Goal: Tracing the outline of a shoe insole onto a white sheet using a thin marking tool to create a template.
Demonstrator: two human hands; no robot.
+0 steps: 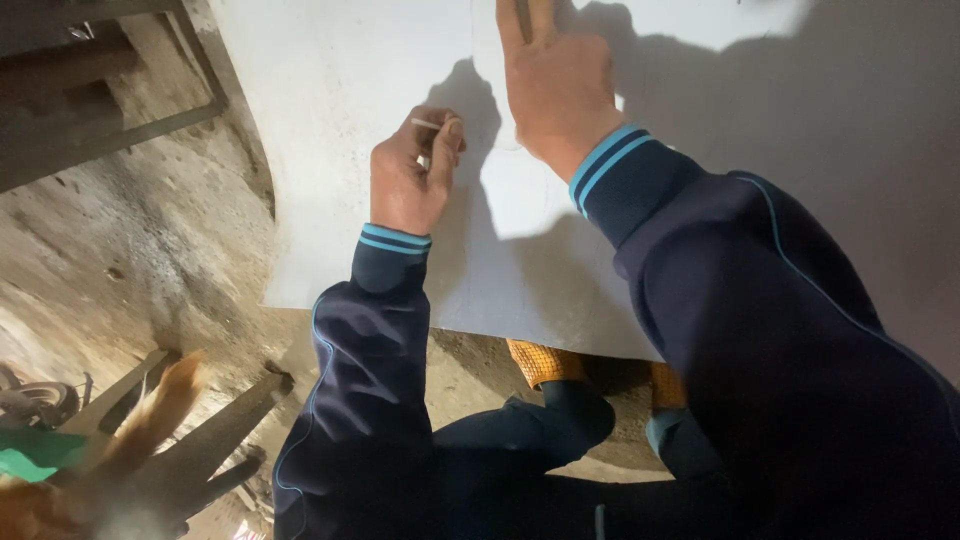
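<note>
White sheet [560,260], flat and broad, fills the upper middle of the view and lies on a dusty concrete floor [170,240]. Its near edge crosses just in front of the person's knees.

The left hand [412,172] is curled into a loose fist over the sheet, thumb and fingers pinched shut on a thin pale stick [426,124], perhaps chalk or a pencil. One end of the stick pokes out to the left above the knuckles; the other end is hidden inside the grip. The hand casts a dark shadow on the sheet just to its right.

The right hand [552,75] lies further up the sheet, palm down, fingers stretched out flat and reaching past the top edge of the view. It presses on the sheet and holds nothing; a dark narrow strip shows between two fingers at the top edge, too cut off to make out. The two hands are near each other but apart.

Both arms wear dark blue sleeves [380,330] with light blue cuff stripes. Under the near edge of the sheet an orange woven mat [540,362] shows. Dark metal bars [215,425] lie on the floor at lower left, and a metal frame [110,130] stands at upper left.
</note>
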